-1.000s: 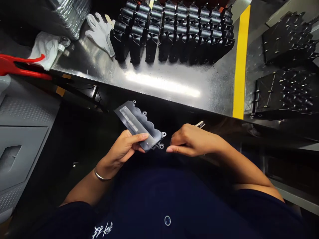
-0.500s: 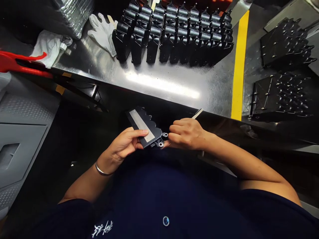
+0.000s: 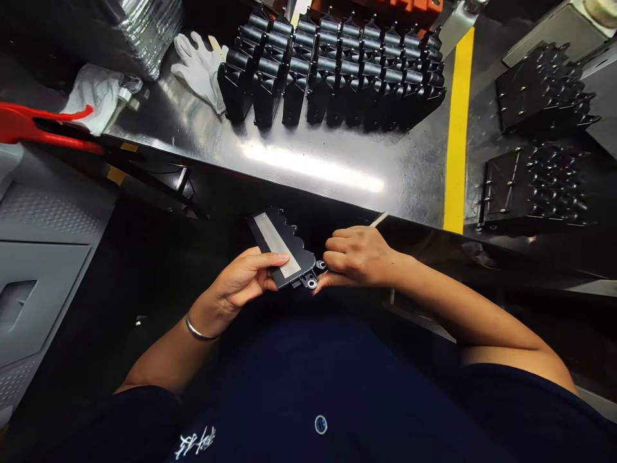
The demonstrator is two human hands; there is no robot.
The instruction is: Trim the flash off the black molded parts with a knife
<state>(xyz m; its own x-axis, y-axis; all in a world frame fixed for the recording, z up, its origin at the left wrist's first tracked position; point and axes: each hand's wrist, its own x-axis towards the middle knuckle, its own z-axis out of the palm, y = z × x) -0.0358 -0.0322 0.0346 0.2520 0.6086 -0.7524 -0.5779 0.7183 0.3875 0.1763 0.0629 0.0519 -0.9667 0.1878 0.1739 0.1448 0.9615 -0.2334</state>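
- Both hands have come closer since the earlier frame. The left hand and the right hand were apart then, and now they meet at one end of the black plastic part.
- That part has turned too. It now points up and to the left, and it sits flatter in the left hand.
- The left hand grips the part, with its fingers lying over the top.
- The right hand is curled at the end with the round metal rings. Its fingers are right by them, but I cannot tell if they press on them.
- A thin white stick pokes out past the right hand. It may be held there, but I cannot tell.
- A shiny metal strip lies along the part's flat face.
- The part is held over the person's dark shirt, just in front of the table edge.
- Many black parts stand in neat rows on the steel table.
- More black parts lie past the yellow stripe.
- A white glove lies beside the rows.
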